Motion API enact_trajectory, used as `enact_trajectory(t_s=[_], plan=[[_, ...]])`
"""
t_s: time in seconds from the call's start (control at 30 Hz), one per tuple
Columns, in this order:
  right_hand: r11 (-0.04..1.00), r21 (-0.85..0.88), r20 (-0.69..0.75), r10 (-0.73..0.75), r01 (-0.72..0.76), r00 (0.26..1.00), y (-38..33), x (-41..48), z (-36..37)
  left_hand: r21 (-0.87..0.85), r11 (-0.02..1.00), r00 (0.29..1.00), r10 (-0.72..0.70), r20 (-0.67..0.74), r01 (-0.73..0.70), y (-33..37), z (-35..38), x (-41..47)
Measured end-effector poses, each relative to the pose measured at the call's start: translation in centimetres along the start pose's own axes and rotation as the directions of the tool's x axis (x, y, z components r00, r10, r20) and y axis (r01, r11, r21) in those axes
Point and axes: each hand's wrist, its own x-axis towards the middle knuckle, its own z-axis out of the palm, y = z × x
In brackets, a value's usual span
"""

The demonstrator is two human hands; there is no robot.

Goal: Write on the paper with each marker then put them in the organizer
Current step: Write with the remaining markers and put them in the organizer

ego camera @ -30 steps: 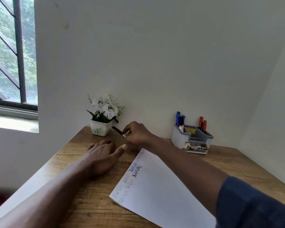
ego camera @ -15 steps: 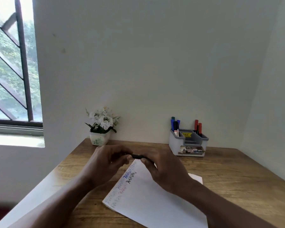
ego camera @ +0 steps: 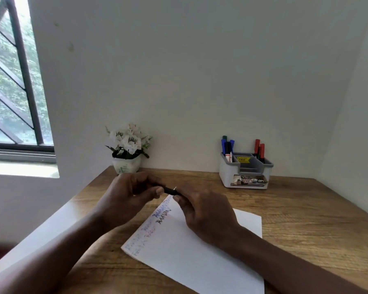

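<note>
A matte, wood-grain worktop [ego camera: 306,219] fills a corner of smooth white wall. On it a smooth white sheet of paper [ego camera: 189,262] lies at an angle. Along its left edge run short lines of handwriting in pale green, red, blue and black.

At the back right stands a small, boxy plastic organizer [ego camera: 226,176], white with a grey rim. It has a printed sticker on its front and a yellow label in the middle compartment. Its back-left compartment holds upright blue, green-capped and black markers [ego camera: 226,145]. Its back-right compartment holds red-capped markers [ego camera: 260,149] with a darker one between them.

At the back left, a white ceramic pot of white flowers [ego camera: 125,165] stands against the wall. A barred window [ego camera: 19,81] shows to the left.

Both forearms reach in from the near edge. The left hand [ego camera: 125,200] and the right hand [ego camera: 208,215] meet over the paper's far corner. Between them they hold a slim black marker [ego camera: 170,190] roughly level. The left grip is curled round one end, with the thumb across the front. The right grip pinches the other end, with the back of the hand facing up. Only a short middle stretch of the barrel shows.
</note>
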Motion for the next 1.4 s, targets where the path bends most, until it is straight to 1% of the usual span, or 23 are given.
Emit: enact_trajectory(t_s=[0.07,0.17,0.23,0.3,0.4,0.47,0.6,0.73,0.8,0.9,1.07,1.1,1.17,1.23,1.27,1.3,1.33,1.37,1.4], plan=[[0.999,-0.008,0.016,0.033,-0.033,0.999,0.1,-0.1,0.1,-0.004,1.0,1.0,-0.007,-0.026,0.007,0.1,-0.1,0.0],[0.997,-0.03,0.086,0.079,-0.076,0.993,0.8,-0.4,0.3,0.038,0.998,0.991,-0.037,-0.132,0.042,-0.6,-0.8,0.3],[0.995,-0.045,0.177,0.097,-0.091,0.979,1.1,-0.5,0.3,0.107,0.989,0.977,-0.083,-0.195,0.106,-1.5,-1.5,0.3],[0.993,-0.061,0.242,0.113,-0.101,0.964,1.2,-0.5,0.3,0.191,0.963,0.963,-0.146,-0.227,0.191,-2.2,-1.9,0.2],[0.991,-0.102,0.265,0.106,-0.081,0.958,1.2,-0.5,0.4,0.316,0.909,0.949,-0.201,-0.241,0.273,-2.6,-2.1,-0.1],[0.991,-0.111,0.267,0.101,-0.074,0.958,1.2,-0.5,0.4,0.387,0.872,0.948,-0.227,-0.224,0.3,-2.5,-2.1,-0.1],[0.992,-0.105,0.257,0.096,-0.071,0.962,1.4,-0.5,0.7,0.586,0.754,0.952,-0.282,-0.121,0.298,-2.5,-1.9,0.2],[0.992,-0.09,0.26,0.11,-0.09,0.959,1.3,-0.5,0.5,0.627,0.714,0.941,-0.323,-0.099,0.311,-2.5,-1.7,0.3],[0.992,-0.084,0.265,0.116,-0.097,0.957,1.1,-0.6,0.2,0.637,0.688,0.917,-0.392,-0.078,0.348,-2.4,-1.5,0.1],[0.989,-0.095,0.262,0.133,-0.111,0.956,0.6,-0.5,0.1,0.654,0.642,0.86,-0.51,-0.025,0.4,-1.9,-0.9,-0.1],[0.984,-0.139,0.309,0.152,-0.114,0.939,-0.7,-0.8,-0.2,0.74,0.561,0.802,-0.595,0.048,0.372,-1.3,-0.4,0.2],[0.986,-0.116,0.302,0.152,-0.122,0.941,-0.5,-0.6,-0.4,0.744,0.557,0.798,-0.6,0.054,0.368,-1.2,-0.4,0.2],[0.991,0.017,0.269,0.12,-0.129,0.956,0.2,0.1,-0.5,0.742,0.564,0.801,-0.595,0.061,0.363,-1.1,-0.4,0.2],[0.964,0.234,0.263,0.065,-0.129,0.963,1.1,0.9,-0.8,0.737,0.572,0.802,-0.593,0.067,0.361,-1.0,-0.5,0.2],[0.919,0.362,0.265,0.059,-0.156,0.962,1.6,1.1,-0.9,0.735,0.574,0.801,-0.594,0.069,0.362,-1.1,-0.4,0.2],[0.852,0.479,0.274,0.083,-0.211,0.958,2.0,1.2,-1.0,0.734,0.574,0.802,-0.594,0.068,0.363,-1.1,-0.5,0.2],[0.763,0.583,0.29,0.125,-0.278,0.949,2.2,1.4,-1.1,0.737,0.571,0.803,-0.592,0.067,0.36,-1.1,-0.5,0.2],[0.655,0.669,0.319,0.174,-0.352,0.932,2.3,1.7,-1.1,0.74,0.569,0.804,-0.591,0.065,0.358,-1.1,-0.5,0.2],[0.526,0.737,0.366,0.217,-0.424,0.905,2.5,1.9,-1.1,0.742,0.567,0.804,-0.592,0.066,0.357,-1.0,-0.5,0.3]])
